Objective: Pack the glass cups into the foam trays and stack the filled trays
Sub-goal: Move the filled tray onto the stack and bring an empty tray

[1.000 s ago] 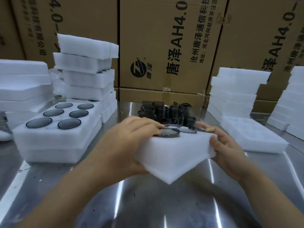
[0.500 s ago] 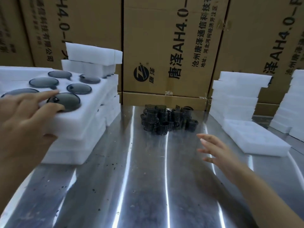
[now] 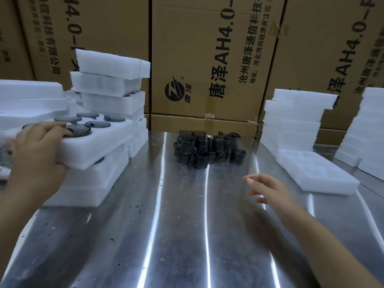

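While the left hand (image 3: pixel 39 146) has its fingers (image 3: pixel 59 131) curled over the near corner of a filled tray (image 3: pixel 104 142), thumb hidden underneath, that tray sits tilted on the left stack (image 3: pixel 93 179), not yet squared up. Right hand (image 3: pixel 268 190) hovers over the bench (image 3: pixel 166 235), fingers (image 3: pixel 254 180) spread and loose, holding nothing, pointed roughly toward the empty tray (image 3: pixel 318 173) lying flat on the right.

Progress, my read: several trays are packed and stacked on the left, with more on the taller stack (image 3: pixel 112 90) behind. A heap of loose glass cups (image 3: pixel 207 148) sits mid-bench, and there's plenty of blank foam in the right stacks (image 3: pixel 295 121). Well short of done.

Can't confirm:
- the tray's far-left pockets: behind the hand and blurred
- what the lower trays hold: mostly hidden
- cup count in the heap: unreadable
- left stacks: cut off by the frame edge
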